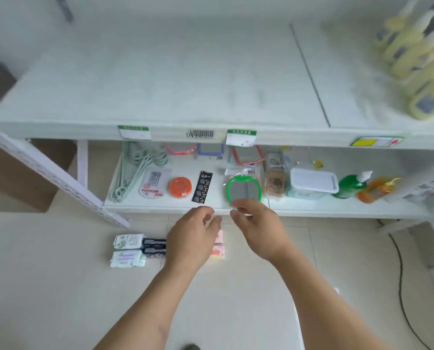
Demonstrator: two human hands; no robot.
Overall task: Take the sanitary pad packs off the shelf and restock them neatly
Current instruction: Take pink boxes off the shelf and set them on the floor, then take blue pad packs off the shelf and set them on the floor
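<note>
Both hands are reaching out over the tiled floor [59,286] toward the front edge of the lower shelf [160,209]. The left hand [193,238] is hovering with its fingers loosely curled and a little apart, holding nothing. The right hand [257,227] is sitting just beside it, thumb and forefinger drawn near each other close to the rim of the green-framed mirror [243,189]; motion blur is making it hard to say whether they are touching the mirror, but they appear to be gripping nothing.

The sanitary pad packs [140,250] are lying on the floor below the shelf's front edge, not on any shelf. Two pale packs are lying one behind the other at the left, two dark packs are lying tight against their right sides, and pink packs [218,248] are showing partly from behind the left hand.

The upper shelf [185,84] is standing wide and white, with yellow bottles [413,59] crowding its right end. Price labels [135,132] and a barcode strip are sitting along its front edge.

On the lower shelf, pale green hangers [135,170] are lying near the left edge, followed rightward by a round pack of needles, an orange tin [180,187], a black card of button batteries [202,187], the mirror, a clear jar, a white-lidded box [312,183], a green bottle [349,185] and an orange bottle [377,189].

A black cable [400,274] is trailing across the floor at the right.
</note>
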